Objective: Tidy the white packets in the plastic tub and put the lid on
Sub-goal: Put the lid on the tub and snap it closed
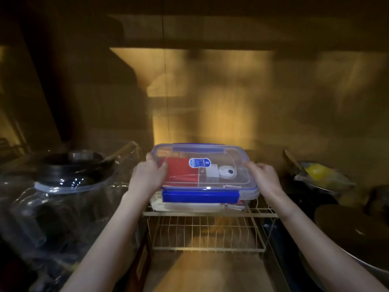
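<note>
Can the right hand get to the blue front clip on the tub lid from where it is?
Probably yes: right hand rests on the lid edge; the front clip faces the person with nothing covering it.

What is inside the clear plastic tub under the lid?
Through the clear lid show a red packet, a white block and a round white item. White packets show through the front wall; the hands and blue clip hide the rest.

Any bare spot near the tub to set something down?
Little. The tub fills the wire rack's top tier, with the left hand and right hand on the lid. The lower rack tier looks bare. Left is crowded by a clear jar; right by pots and a bowl.
</note>
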Demonstrator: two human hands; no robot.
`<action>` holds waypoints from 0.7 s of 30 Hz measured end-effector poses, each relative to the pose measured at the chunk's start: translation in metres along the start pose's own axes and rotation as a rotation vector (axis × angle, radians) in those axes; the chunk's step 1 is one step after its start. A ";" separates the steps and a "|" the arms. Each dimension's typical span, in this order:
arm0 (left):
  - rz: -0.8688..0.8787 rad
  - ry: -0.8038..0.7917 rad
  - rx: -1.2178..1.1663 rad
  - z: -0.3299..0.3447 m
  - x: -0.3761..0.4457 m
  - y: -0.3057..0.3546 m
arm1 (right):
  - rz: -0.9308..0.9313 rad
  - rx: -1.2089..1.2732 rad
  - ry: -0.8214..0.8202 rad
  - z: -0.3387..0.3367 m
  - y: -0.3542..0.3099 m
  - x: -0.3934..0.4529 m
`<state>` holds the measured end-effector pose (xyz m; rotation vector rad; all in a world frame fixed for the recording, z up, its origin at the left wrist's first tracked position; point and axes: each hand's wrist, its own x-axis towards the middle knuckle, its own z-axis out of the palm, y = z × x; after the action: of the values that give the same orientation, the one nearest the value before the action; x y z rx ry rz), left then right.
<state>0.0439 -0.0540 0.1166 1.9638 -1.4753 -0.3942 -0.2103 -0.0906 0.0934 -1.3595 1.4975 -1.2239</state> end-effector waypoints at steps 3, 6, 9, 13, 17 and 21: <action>-0.071 -0.054 0.011 0.014 0.017 -0.007 | 0.021 -0.069 -0.057 0.010 0.011 0.011; -0.125 -0.080 0.060 0.026 0.027 -0.012 | 0.071 -0.100 -0.082 0.017 0.021 0.022; -0.158 -0.091 0.060 0.035 0.034 -0.016 | 0.087 -0.090 -0.101 0.021 0.027 0.028; -0.167 -0.106 0.059 0.043 0.041 -0.017 | 0.075 -0.100 -0.123 0.023 0.032 0.034; -0.126 -0.095 0.114 0.045 0.046 -0.016 | 0.102 -0.090 -0.124 0.024 0.035 0.041; 0.032 -0.026 0.288 0.056 0.049 -0.011 | 0.113 -0.104 -0.112 0.026 0.034 0.050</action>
<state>0.0350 -0.1150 0.0746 2.1602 -1.6535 -0.2019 -0.2014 -0.1447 0.0570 -1.3676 1.5545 -0.9955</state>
